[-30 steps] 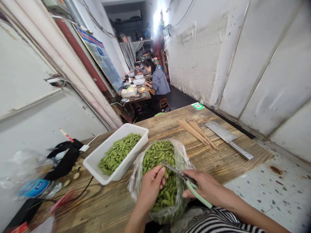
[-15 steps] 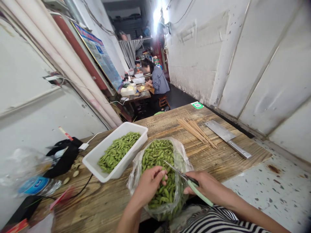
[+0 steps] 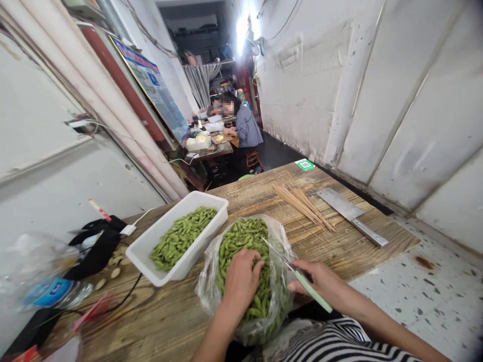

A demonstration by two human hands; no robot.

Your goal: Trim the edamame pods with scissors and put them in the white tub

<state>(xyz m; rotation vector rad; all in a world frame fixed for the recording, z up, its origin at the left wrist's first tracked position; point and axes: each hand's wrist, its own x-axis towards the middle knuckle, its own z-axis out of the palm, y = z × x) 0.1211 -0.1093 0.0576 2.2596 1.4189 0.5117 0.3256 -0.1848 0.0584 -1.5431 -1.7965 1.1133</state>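
A clear plastic bag [image 3: 206, 274], its mouth wide, holds green edamame pods [image 3: 241, 234] at the table's near edge. Over these pods lies my left hand [image 3: 241, 276], fingers curled down among them; the fingertips are partly hidden, and I cannot make out what they hold. My right hand [image 3: 317, 281] grips a pair of scissors [image 3: 307, 287] with a pale green handle at the bag's right side. The blades point up and left above the pods, close to my left hand but apart from it. Left of the bag, a white plastic tub [image 3: 136, 255] contains more pods.
Thin wooden skewers [image 3: 304, 206] and a cleaver [image 3: 350, 211] lie on the wooden table [image 3: 256, 193] beyond my right hand. To the left are a plastic bottle [image 3: 56, 294], a black pouch-like item [image 3: 90, 256] and a cable. People sit at another table farther back.
My left hand has moved from beside the scissor tips onto the pods and turned its back upward. The scissors have shifted slightly right, and their handle has rotated in my right hand.
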